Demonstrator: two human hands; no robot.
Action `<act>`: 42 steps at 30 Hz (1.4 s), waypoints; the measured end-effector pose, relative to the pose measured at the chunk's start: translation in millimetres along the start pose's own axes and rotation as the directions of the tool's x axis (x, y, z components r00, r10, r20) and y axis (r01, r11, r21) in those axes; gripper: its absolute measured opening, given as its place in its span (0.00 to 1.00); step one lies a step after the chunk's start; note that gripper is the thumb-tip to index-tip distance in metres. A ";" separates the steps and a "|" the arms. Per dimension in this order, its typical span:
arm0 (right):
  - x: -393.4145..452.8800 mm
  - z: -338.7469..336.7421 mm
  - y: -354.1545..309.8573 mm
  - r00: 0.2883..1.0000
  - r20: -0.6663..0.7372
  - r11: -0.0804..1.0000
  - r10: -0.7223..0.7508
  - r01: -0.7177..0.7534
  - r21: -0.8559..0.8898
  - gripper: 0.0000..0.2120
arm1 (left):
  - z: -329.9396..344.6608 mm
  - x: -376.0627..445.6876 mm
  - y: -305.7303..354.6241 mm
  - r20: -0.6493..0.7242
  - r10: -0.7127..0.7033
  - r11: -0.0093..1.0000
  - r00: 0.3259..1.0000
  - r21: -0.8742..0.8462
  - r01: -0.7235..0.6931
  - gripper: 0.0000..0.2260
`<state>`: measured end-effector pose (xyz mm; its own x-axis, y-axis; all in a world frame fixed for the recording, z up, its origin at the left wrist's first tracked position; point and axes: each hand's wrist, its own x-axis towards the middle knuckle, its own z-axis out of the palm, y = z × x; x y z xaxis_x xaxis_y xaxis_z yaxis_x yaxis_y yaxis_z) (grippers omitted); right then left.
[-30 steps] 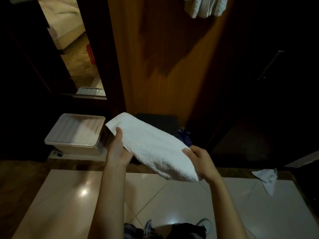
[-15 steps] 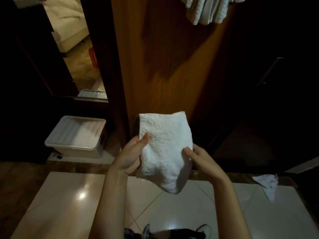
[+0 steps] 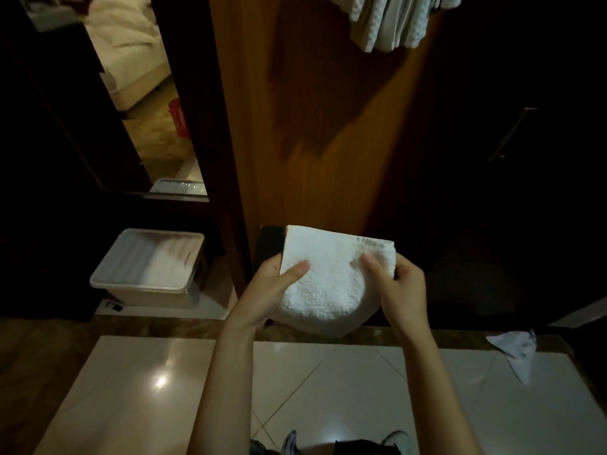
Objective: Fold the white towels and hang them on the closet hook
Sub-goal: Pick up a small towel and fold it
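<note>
White towel (image 3: 331, 284) held folded at frame centre, pinched by left hand (image 3: 272, 287) and right hand (image 3: 399, 290), thumbs on top. Hanging not yet done. Hanging cloths (image 3: 391, 21) seen at top edge, possibly towels already hung; hook not visible.

towel (image 3: 331, 284): nubby white terry cloth | closet panel (image 3: 315, 126): smooth wood | floor tiles (image 3: 328, 389): glossy | bin (image 3: 147, 267): translucent plastic
</note>
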<state>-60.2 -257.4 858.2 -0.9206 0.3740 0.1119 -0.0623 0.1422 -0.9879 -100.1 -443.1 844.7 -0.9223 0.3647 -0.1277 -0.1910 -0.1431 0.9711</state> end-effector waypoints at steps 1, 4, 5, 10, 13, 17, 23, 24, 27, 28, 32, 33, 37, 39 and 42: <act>-1.4 2.1 -0.3 1.000 -0.023 0.999 -0.019 0.018 -0.034 0.02 | 1.1 -0.2 -0.2 -0.013 0.026 1.000 1.000 0.004 -0.026 0.14; -4.5 5.3 -2.3 0.992 -0.080 0.988 -0.097 0.086 -0.126 0.03 | 4.6 -0.3 0.0 -0.057 0.085 0.996 0.995 0.001 -0.085 0.12; -5.1 5.2 -3.4 0.987 -0.098 0.984 -0.129 0.115 -0.137 0.04 | 6.1 -0.8 0.2 -0.068 0.092 0.996 0.993 -0.002 -0.092 0.09; -5.7 2.4 -1.3 0.945 -0.199 0.948 -0.260 0.211 -0.237 0.16 | 14.8 -0.9 2.5 -0.152 0.154 0.988 0.976 0.051 -0.147 0.05; -7.5 2.1 1.4 0.911 -0.223 0.919 -0.346 0.283 -0.274 0.16 | 18.5 -1.4 4.5 -0.194 0.196 0.980 0.961 0.079 -0.184 0.08; -5.6 -7.3 6.6 0.991 0.025 0.984 -0.129 0.131 -0.120 0.16 | 16.9 -2.6 8.9 -0.243 0.287 0.958 0.927 0.074 -0.277 0.09; -9.4 2.8 30.2 0.993 -0.117 0.957 0.009 -0.043 -0.288 0.18 | 16.3 -5.6 20.5 -0.105 0.343 0.931 0.934 0.172 -0.322 0.07; -7.9 6.2 29.8 0.985 -0.171 0.951 -0.003 -0.050 -0.305 0.15 | 18.8 -4.6 19.8 -0.107 0.355 0.926 0.929 0.175 -0.334 0.07; -5.7 16.1 22.5 0.986 -0.164 0.928 -0.014 -0.048 -0.368 0.20 | 26.8 -2.4 17.0 -0.187 0.348 0.934 0.919 0.155 -0.322 0.08; -6.8 19.2 20.6 0.984 -0.178 0.922 -0.018 -0.053 -0.383 0.24 | 28.1 -1.6 16.1 -0.199 0.337 0.937 0.920 0.165 -0.308 0.08; -13.4 28.9 23.7 0.934 -0.356 0.941 -0.024 -0.099 -0.323 0.24 | 31.3 -1.2 17.2 -0.107 0.306 0.941 0.946 0.189 -0.282 0.08; -14.2 30.5 25.1 0.925 -0.380 0.943 -0.029 -0.101 -0.317 0.23 | 32.9 -1.0 17.8 -0.094 0.309 0.938 0.946 0.191 -0.288 0.08; -10.8 34.0 28.7 0.963 -0.267 0.949 -0.031 -0.055 -0.310 0.20 | 42.6 2.0 12.8 -0.156 0.291 0.943 0.944 0.214 -0.255 0.08; -9.4 32.8 25.2 0.991 -0.135 0.968 -0.002 -0.032 -0.249 0.24 | 46.8 4.2 6.6 -0.207 0.265 0.946 0.942 0.245 -0.212 0.08; -9.5 26.4 17.6 0.999 -0.024 0.989 -0.038 0.034 -0.145 0.28 | 46.5 6.5 -0.4 -0.253 0.235 0.945 0.938 0.284 -0.159 0.08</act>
<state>-62.7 -282.6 837.0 -0.9080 0.3905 0.1518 -0.0370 0.2861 -0.9575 -90.4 -397.9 852.9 -0.9955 0.0755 0.0568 0.0620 0.0682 0.9957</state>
